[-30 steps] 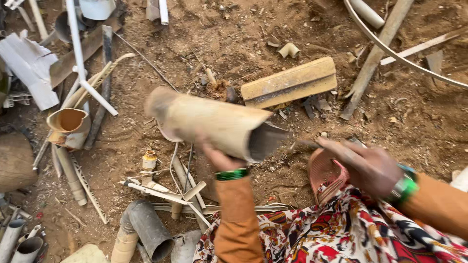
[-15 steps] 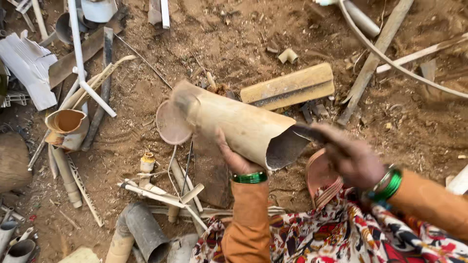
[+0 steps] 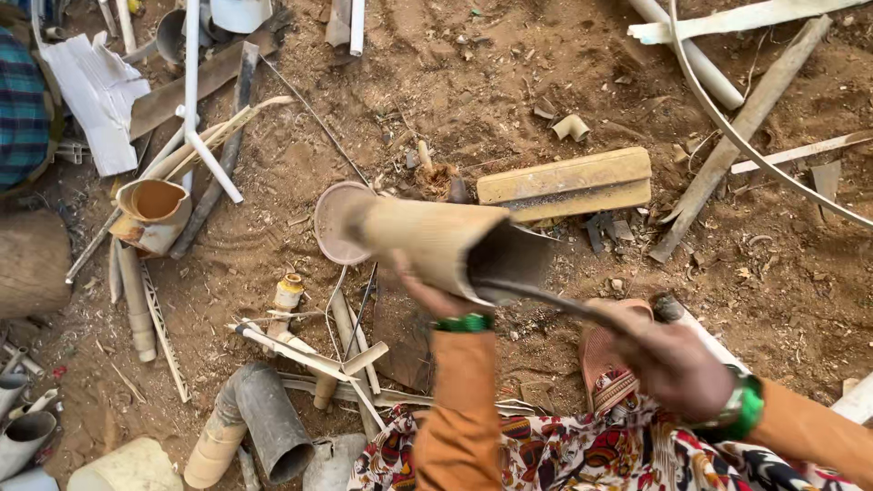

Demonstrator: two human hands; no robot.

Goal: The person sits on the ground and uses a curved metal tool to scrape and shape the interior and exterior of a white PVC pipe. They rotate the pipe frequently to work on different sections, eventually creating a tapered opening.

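Gripping one tan pipe [image 3: 427, 244], left hand [image 3: 427, 293]; one blade [image 3: 546, 300], right hand [image 3: 673, 364].

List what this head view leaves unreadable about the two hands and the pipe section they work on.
- Left hand: fingers hidden under the tan pipe section, so its grip is unreadable.
- Thin dark tool: tip lost in the pipe's shadowed open end; motion-blurred.
- Right hand: blurred; its grip on the tool is unclear.
- Round lid: partly covered by the pipe's far end.

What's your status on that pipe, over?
Left hand grips tan pipe section from below, held over dirt. Right hand holds thin dark tool, tip at pipe's open end. Scrap pipes scattered beneath.
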